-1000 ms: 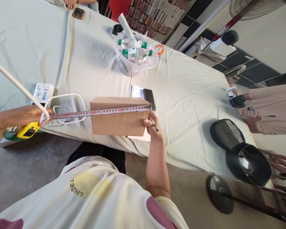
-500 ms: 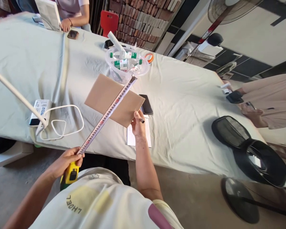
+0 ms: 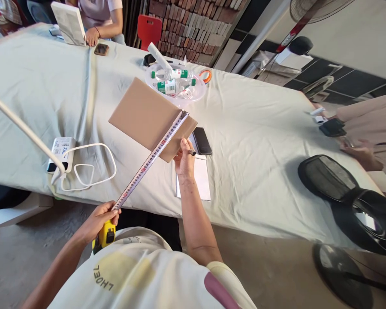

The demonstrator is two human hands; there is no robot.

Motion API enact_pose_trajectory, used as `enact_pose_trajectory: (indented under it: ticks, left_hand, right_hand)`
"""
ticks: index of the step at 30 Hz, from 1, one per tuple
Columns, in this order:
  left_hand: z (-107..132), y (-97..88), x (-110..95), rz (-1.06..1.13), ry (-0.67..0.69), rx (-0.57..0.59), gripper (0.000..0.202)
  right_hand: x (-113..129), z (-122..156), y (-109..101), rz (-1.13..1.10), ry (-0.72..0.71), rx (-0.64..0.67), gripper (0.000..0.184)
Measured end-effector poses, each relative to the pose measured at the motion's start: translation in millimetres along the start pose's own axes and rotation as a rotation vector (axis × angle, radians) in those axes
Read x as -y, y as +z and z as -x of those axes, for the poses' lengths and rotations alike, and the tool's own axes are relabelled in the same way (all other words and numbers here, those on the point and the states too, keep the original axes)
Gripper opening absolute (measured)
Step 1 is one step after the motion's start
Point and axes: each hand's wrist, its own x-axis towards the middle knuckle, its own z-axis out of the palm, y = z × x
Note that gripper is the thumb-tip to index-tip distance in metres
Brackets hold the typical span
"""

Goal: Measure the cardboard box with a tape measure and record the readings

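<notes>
My left hand point(image 3: 103, 216) is closed on the tape measure point(image 3: 108, 233), its fingers pinching the blade beside the yellow case. The long blade runs out up and to the right, and its hooked end lies over a brown rectangular board point(image 3: 148, 111). At the board's near right corner, my right hand point(image 3: 185, 159) grips its edge, with a dark pen point(image 3: 192, 152) also between the fingers. The board is held tilted above the table. Beneath my right hand lie white paper sheets point(image 3: 203, 176), and a black phone point(image 3: 202, 140) rests just beyond.
A clear bowl point(image 3: 199, 92) with plastic bottles stands behind the board, beside an orange tape roll point(image 3: 205, 76). A power bank point(image 3: 61, 154) with a looped white cable lies left. Black fan-like objects point(image 3: 328, 178) stand right. Two other people are at the table point(image 3: 260, 128).
The board has tilted up and its far edge now overlaps the bowl's front. The blade's hook has shifted from the board's far edge to over its right part. Both hands keep their grips.
</notes>
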Motion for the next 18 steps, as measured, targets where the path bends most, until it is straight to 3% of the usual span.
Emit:
enact_pose_trajectory:
  ticks: [5, 10, 14, 18]
  left_hand:
    - [-4, -6.7, 2, 0.039, 0.019, -0.018, 0.024]
    - [1, -20.1, -1, 0.102, -0.036, -0.001, 0.022]
    - [0, -12.9, -18, 0.172, -0.050, 0.022, 0.023]
    - [-16, 11.1, -33, 0.245, -0.029, 0.108, 0.019]
  right_hand:
    - [-12, -20, 10, 0.073, -0.103, 0.068, 0.076]
    - [-38, -47, 17, 0.189, -0.418, 0.134, 0.113]
    - [-56, -50, 8, 0.393, -0.452, 0.173, 0.105]
    - [-57, -37, -21, 0.473, -0.443, 0.269, 0.094]
